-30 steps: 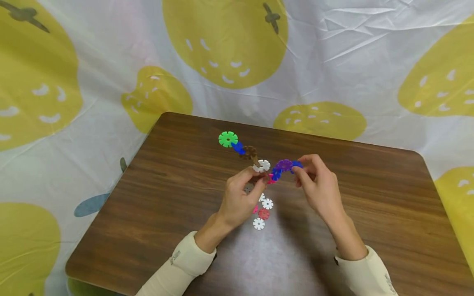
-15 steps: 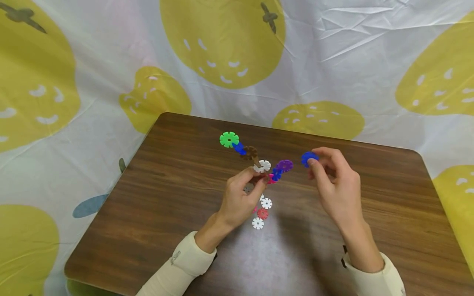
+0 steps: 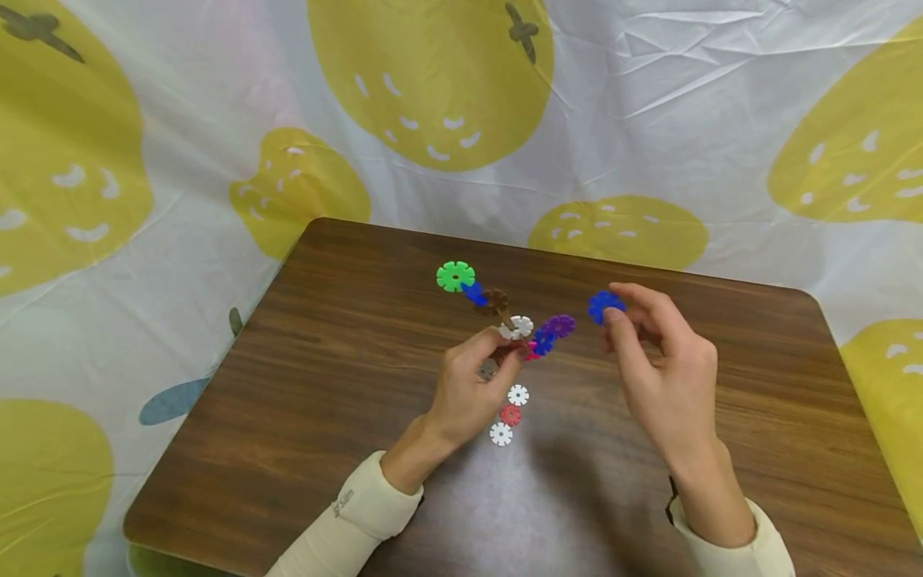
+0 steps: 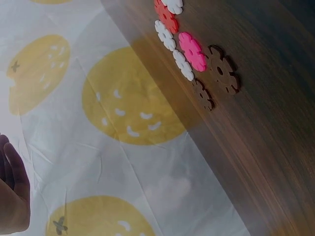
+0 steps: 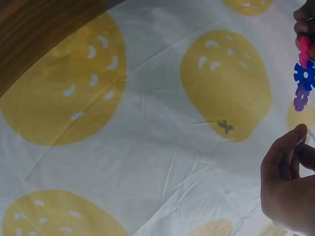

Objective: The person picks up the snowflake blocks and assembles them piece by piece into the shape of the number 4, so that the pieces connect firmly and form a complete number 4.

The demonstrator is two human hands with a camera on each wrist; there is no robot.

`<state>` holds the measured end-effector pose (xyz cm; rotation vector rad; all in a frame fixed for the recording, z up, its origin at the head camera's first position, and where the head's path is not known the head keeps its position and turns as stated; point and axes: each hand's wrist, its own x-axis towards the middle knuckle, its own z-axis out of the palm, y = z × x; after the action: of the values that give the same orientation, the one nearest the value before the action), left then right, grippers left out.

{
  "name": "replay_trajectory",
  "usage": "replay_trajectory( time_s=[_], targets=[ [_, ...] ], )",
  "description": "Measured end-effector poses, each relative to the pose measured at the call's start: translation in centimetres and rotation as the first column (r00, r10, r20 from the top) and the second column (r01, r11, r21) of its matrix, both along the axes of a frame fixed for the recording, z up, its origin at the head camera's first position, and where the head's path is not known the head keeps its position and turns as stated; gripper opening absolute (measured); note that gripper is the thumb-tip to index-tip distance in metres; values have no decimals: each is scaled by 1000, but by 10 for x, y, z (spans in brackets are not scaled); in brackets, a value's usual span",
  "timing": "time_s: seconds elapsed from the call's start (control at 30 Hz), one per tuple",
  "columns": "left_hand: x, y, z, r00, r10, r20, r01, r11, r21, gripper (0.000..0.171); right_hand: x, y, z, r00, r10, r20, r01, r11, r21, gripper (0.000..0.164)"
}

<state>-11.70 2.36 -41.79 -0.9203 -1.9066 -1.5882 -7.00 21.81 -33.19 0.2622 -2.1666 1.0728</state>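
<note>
In the head view my left hand [image 3: 472, 385] holds a chain of interlocked notched plastic discs above the table, pinched near its middle. One arm of the chain runs up left through a white disc [image 3: 517, 327], brown discs [image 3: 495, 301] and a blue disc to a green disc [image 3: 456, 276]. The other arm goes right through pink and blue [image 3: 544, 342] to a purple disc [image 3: 558, 326]. My right hand [image 3: 667, 377] pinches a separate blue disc [image 3: 604, 307] between thumb and fingers, a short gap right of the purple one. My left fingertips partly cover the pinched pieces.
Loose discs lie on the brown wooden table [image 3: 324, 385]: white [image 3: 501, 434], red [image 3: 510, 414] and others. The left wrist view adds a pink disc [image 4: 192, 51] and brown discs [image 4: 222, 69]. A fruit-patterned cloth [image 3: 433, 200] hangs behind the table.
My right hand has pulled the blue disc off the purple end and moved it right. The left hand, with the chain, has shifted only slightly.
</note>
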Motion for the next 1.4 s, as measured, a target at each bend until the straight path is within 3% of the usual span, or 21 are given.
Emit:
replay_trajectory(
  time_s=[0.4,0.93,1.13,1.4],
  targets=[
    [1,3,-1,998,8,-58,-8,1000,-14,9,1,-10,3,1000,-22,15,22,998,58,24],
    [2,4,-3,998,28,-58,-29,999,-21,9,-2,-15,1,998,7,58,-12,997,81,20],
    [2,7,-9,998,23,-65,-22,1000,17,11,-2,-19,-1,998,21,62,-27,994,102,18],
    [1,8,-13,997,16,-72,-10,997,79,12,-1,-19,5,1000,4,28,-10,977,212,18]
  ],
)
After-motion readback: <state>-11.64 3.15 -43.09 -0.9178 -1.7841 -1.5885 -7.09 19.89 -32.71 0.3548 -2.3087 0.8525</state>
